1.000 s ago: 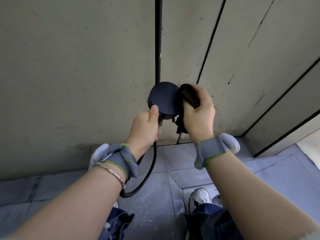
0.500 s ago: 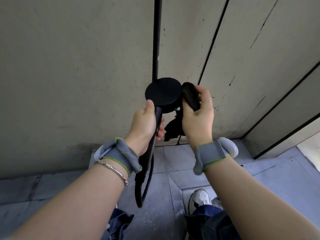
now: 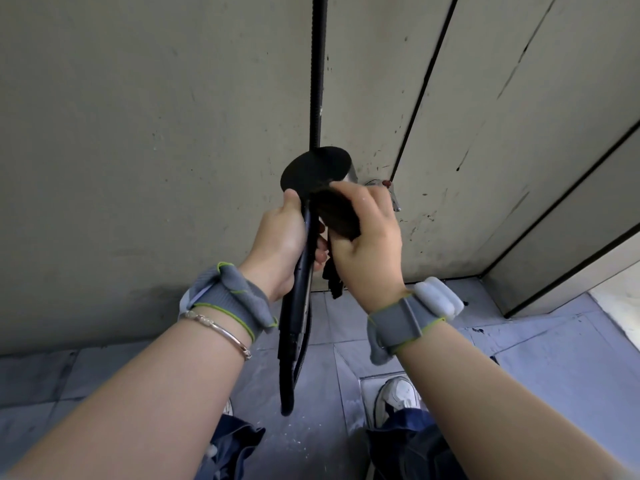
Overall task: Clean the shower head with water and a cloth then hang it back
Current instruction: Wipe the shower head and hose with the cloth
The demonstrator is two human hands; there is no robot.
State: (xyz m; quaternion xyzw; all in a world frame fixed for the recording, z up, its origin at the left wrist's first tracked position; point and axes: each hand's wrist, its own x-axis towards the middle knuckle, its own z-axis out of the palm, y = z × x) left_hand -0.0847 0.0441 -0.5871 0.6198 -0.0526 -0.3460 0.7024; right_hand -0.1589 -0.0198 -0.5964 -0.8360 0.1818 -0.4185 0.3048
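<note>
A black shower head (image 3: 313,168) with a round flat disc is held up in front of the wall. My left hand (image 3: 278,242) grips its black handle (image 3: 300,275) just below the disc. My right hand (image 3: 369,237) is closed on a dark cloth (image 3: 337,216) and presses it against the underside and neck of the head. A loose end of the cloth hangs below my right hand. The black hose (image 3: 294,368) loops down from the handle's end.
A black vertical hose or rail (image 3: 318,71) runs up the grey-beige wall above the head. A chrome tap fitting (image 3: 389,192) with a red dot sits on the wall just right of my hands. Wet grey floor tiles (image 3: 536,348) and my shoes lie below.
The shower head has tilted so its disc now shows nearly edge-on, with the handle swung towards me. My right hand has slid the cloth from the disc's right edge down onto its neck.
</note>
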